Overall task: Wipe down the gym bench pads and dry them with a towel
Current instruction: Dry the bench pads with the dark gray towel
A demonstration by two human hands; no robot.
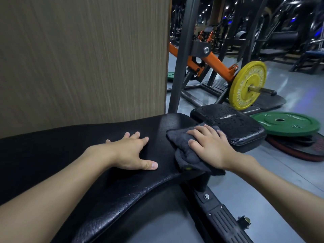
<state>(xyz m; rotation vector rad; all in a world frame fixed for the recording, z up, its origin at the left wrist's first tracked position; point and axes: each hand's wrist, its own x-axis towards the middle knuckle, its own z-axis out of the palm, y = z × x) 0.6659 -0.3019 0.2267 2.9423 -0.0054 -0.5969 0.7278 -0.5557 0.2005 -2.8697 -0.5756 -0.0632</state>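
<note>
Left hand (130, 151) flat, fingers spread, on bench pad (87, 137); right hand (210, 146) pressing, perhaps gripping, dark towel (184, 146).

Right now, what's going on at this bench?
A person is cleaning a gym bench. The right hand presses a dark grey folded towel flat onto the long black vinyl pad, near its end. The left hand lies open and flat on the same pad, bracing. Just beyond the towel, the smaller black seat pad shows beads of liquid and a wet streak, so it looks not yet dried. Green weight plates lie on the floor beside it.
</note>
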